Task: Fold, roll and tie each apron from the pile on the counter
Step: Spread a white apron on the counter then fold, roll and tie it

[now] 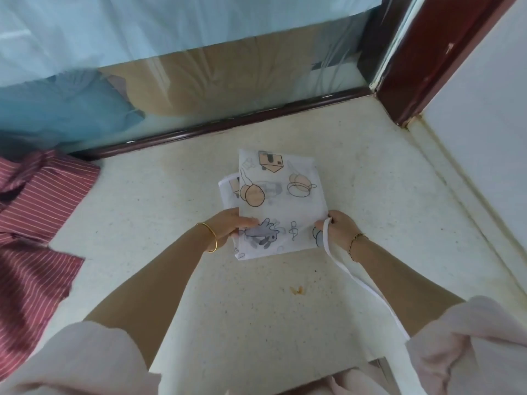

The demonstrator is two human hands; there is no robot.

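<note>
Speckled counter [171,223] carries the folded white apron [285,195], lying between your hands and just beyond them. Folding looks done, so roll the near edge away evenly, keeping the strap [356,277] free. Your left hand [231,226] pinches the left edge; your right hand [339,228] pinches the right corner and the strap.

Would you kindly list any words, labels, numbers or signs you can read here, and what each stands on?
None can be read.
The white apron carries only cartoon drawings and a treble-clef-like mark, no letters or numbers.
The red striped cloth shows no label.
</note>
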